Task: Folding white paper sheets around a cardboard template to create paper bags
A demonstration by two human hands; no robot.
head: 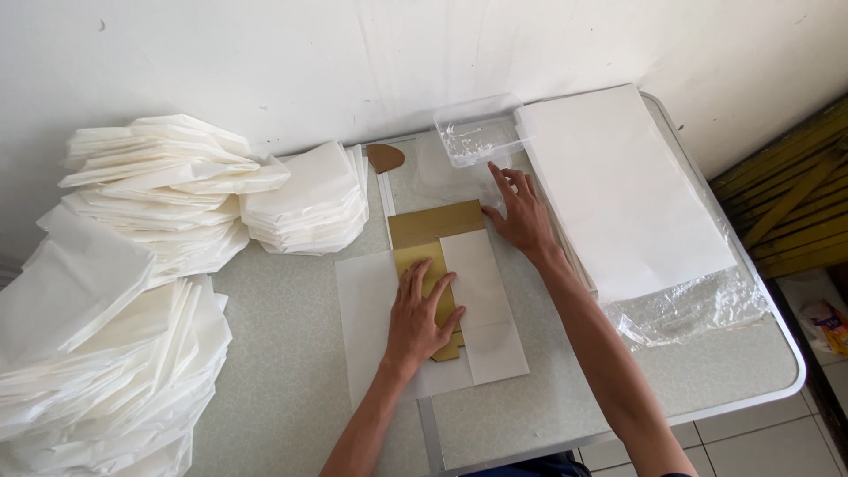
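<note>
While the left hand presses flat on a gold card over white paper, the right hand, open, touches the counter at 1 o'clock, beside a clear tub whose contents I cannot tell.

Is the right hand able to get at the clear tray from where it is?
Probably yes. The right hand lies flat on the table just below the clear tray, with nothing between them.

White paper sheet over a gold-brown cardboard template, white folded stacks along the left edge of the pale grey speckled bench, clear plastic tray and white sheet pile toward the far right corner.
</note>
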